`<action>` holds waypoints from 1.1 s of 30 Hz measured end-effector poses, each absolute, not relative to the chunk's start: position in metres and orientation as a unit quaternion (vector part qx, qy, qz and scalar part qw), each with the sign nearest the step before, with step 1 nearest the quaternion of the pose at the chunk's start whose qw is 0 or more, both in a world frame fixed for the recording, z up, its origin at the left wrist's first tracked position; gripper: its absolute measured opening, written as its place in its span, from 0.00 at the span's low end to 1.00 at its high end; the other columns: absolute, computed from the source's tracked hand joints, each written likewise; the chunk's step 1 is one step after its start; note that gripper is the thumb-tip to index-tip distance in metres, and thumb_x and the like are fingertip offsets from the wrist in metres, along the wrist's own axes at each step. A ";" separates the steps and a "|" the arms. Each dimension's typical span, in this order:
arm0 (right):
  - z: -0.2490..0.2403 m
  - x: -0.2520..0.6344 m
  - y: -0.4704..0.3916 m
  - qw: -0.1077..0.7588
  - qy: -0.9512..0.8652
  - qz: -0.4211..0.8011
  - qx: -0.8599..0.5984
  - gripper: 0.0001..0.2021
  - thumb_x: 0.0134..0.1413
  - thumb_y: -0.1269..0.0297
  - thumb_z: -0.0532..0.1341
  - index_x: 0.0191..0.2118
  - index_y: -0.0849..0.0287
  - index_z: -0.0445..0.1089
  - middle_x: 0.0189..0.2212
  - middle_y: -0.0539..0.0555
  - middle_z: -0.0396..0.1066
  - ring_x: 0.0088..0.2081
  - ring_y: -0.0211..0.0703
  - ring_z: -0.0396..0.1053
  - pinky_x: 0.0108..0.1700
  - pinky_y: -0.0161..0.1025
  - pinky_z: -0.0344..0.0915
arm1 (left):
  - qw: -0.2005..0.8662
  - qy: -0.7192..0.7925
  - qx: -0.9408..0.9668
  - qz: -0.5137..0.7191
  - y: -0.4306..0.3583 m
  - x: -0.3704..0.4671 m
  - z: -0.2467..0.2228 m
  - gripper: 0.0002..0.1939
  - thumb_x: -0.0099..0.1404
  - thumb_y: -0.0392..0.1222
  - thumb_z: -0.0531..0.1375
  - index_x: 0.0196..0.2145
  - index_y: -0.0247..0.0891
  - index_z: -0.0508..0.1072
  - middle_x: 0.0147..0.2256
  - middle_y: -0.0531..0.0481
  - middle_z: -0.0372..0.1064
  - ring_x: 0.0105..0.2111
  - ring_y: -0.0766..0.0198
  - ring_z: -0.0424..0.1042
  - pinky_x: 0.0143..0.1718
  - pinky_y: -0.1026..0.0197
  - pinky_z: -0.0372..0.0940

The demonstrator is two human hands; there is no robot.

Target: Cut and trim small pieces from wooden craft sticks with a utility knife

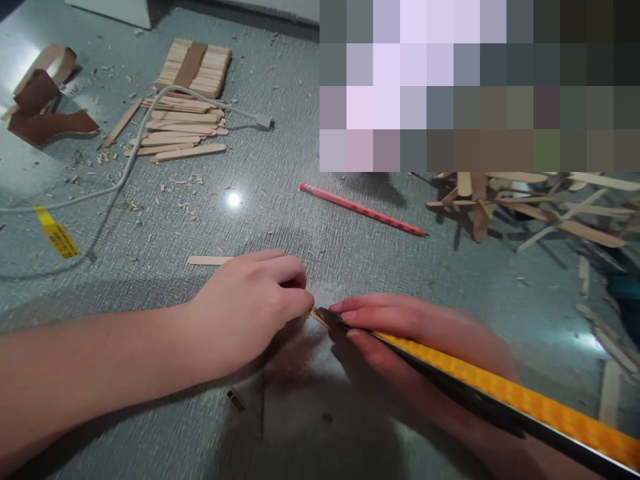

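My left hand is closed in a pinch, its knuckles up. Its fingertips hold a wooden craft stick, of which only a short end shows. My right hand is wrapped along a long black tool with a ribbed orange-yellow strip; its exact kind is not clear. The tool's dark tip meets the stick end, close to my left fingertips. Another craft stick lies flat behind my left hand, partly hidden by it.
A red pencil lies ahead. Banded craft sticks, loose sticks, a white cable with a yellow tag and brown strips are at left. Wooden pieces crowd the right, below a pixelated patch. Wood chips litter the table.
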State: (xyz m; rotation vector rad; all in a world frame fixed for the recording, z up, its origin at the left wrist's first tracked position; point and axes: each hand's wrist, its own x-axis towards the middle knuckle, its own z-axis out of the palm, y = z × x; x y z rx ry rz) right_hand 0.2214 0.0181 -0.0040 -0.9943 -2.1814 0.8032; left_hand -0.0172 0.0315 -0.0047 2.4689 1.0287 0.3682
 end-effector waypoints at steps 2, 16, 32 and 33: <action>-0.004 0.222 0.018 0.297 -0.824 0.304 -0.374 0.06 0.62 0.72 0.62 0.40 0.53 0.74 0.37 0.50 0.82 0.35 0.38 0.82 0.40 0.30 0.79 | 0.232 0.376 0.888 0.132 0.032 -0.018 -0.004 0.12 0.73 0.36 0.57 0.37 0.40 0.81 0.38 0.50 0.73 0.36 0.63 0.69 0.37 0.60 0.63; -0.010 0.221 0.022 0.305 -0.829 0.318 -0.345 0.09 0.61 0.74 0.64 0.42 0.52 0.73 0.37 0.50 0.82 0.41 0.43 0.82 0.48 0.38 0.80 | 0.074 0.344 0.931 0.099 0.013 -0.007 0.006 0.09 0.68 0.34 0.58 0.31 0.34 0.77 0.32 0.47 0.68 0.35 0.54 0.69 0.34 0.51 0.65; -0.006 0.212 0.024 0.316 -0.832 0.333 -0.313 0.11 0.59 0.78 0.62 0.40 0.52 0.70 0.31 0.50 0.77 0.33 0.41 0.77 0.39 0.42 0.75 | 0.049 0.326 0.937 0.111 0.017 -0.004 0.006 0.09 0.67 0.36 0.62 0.28 0.34 0.76 0.28 0.47 0.66 0.31 0.55 0.68 0.30 0.53 0.62; -0.005 0.212 0.024 0.308 -0.833 0.334 -0.316 0.10 0.59 0.77 0.62 0.40 0.52 0.69 0.31 0.50 0.77 0.33 0.41 0.77 0.38 0.42 0.76 | 0.045 0.323 0.939 0.113 0.017 -0.004 0.006 0.09 0.66 0.36 0.62 0.28 0.34 0.76 0.28 0.47 0.66 0.31 0.55 0.68 0.30 0.52 0.62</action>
